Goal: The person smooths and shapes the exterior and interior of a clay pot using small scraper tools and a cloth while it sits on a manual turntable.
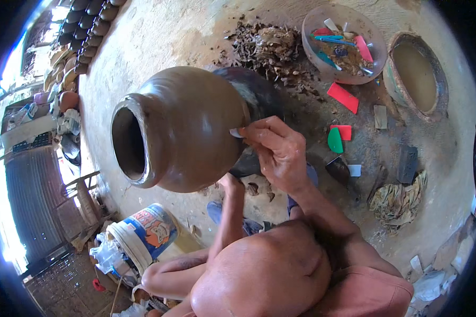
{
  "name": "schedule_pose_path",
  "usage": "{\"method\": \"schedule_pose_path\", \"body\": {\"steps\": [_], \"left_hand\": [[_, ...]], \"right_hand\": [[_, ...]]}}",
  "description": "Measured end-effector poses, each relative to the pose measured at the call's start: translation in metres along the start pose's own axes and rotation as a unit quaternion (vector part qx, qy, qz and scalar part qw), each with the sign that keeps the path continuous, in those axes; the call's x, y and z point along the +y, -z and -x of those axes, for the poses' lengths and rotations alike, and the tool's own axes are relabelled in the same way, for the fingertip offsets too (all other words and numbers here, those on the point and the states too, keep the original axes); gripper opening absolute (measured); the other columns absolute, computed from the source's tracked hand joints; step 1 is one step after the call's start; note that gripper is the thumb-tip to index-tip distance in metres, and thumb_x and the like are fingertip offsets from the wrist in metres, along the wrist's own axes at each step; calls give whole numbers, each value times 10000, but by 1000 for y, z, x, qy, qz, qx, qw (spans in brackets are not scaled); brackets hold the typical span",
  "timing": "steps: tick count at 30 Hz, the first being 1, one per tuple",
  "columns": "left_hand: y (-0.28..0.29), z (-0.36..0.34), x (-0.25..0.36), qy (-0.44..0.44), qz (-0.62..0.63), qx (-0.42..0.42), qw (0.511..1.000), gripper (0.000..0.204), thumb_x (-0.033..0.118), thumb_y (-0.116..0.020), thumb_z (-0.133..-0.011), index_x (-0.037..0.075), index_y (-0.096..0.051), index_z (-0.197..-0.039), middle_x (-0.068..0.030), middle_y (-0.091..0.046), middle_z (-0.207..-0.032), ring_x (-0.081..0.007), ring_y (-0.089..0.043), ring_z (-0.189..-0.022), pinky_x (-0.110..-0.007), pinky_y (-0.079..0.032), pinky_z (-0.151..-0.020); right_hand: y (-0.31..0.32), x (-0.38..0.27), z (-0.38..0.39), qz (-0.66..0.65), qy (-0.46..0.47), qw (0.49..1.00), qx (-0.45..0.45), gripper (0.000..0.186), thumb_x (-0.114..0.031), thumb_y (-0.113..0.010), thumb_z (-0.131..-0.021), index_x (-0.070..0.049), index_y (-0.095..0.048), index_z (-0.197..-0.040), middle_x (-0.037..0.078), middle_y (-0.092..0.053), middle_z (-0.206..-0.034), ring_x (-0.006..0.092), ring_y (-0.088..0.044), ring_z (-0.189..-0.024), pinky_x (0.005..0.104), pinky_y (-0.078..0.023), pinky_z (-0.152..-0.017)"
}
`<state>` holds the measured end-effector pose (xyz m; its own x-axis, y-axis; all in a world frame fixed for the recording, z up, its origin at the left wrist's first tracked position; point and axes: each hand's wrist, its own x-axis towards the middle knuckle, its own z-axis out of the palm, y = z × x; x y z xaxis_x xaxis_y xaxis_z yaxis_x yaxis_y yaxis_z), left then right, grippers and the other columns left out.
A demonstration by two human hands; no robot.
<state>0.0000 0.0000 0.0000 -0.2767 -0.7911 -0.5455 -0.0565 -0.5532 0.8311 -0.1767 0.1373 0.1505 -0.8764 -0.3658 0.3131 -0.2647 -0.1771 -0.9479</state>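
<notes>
Brown wet-looking clay pot (206, 127) sat mid-view on my head feed, mouth facing picture left, dark rounded thing (264, 98) behind its far end. Right hand (281, 152) pinched a small whitish scraper (235, 133) at the pot's side. Left hand (228, 180) was at the pot's lower edge, mostly hidden; couldn't tell if it was gripping or loose. On the floor (190, 37) past the pot I had a clay scrap pile (269, 50), translucent tub (344, 78) of coloured bits, basin (442, 92) of cloudy water. Red rectangle (343, 98) lay near the tub. Bucket (153, 224) stood at lower left.
</notes>
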Motion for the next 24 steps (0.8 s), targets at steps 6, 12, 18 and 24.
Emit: {"method": "schedule_pose_path", "body": {"steps": [6,12,18,24], "left_hand": [[-19,72,-11,228,35,-149,962,651,590,-482,-1023,108,-468,-1459,-116,-554,-1412,-316,-621,-1160,-411,-545,-907],[26,-20,33,43,-51,-84,994,657,541,-484,-1033,66,-434,-1483,-133,-530,-1471,-304,-542,-1325,-474,-462,-1100],[-35,85,-8,185,37,-40,981,495,415,-471,-1063,69,-511,-1415,-118,-600,-1361,-288,-615,-1207,-460,-532,-981],[29,-10,42,94,-7,-210,973,627,559,-416,-1051,91,-472,-1465,-90,-603,-1371,-258,-613,-1230,-432,-504,-1039]], "right_hand": [[6,-4,-1,33,5,999,2,302,159,-650,-853,-26,-768,-1060,117,-694,-943,199,-717,-811,279,-586,-717],[0,-12,-2,38,23,999,-13,293,151,-659,-850,-25,-767,-1058,126,-691,-940,218,-711,-791,291,-579,-700],[4,-16,-4,58,44,997,-10,272,117,-698,-838,-32,-768,-1055,115,-690,-930,212,-703,-773,302,-561,-667],[4,-21,-8,69,75,995,-9,255,75,-719,-854,-46,-770,-1073,107,-683,-925,209,-691,-749,295,-546,-645]]}}
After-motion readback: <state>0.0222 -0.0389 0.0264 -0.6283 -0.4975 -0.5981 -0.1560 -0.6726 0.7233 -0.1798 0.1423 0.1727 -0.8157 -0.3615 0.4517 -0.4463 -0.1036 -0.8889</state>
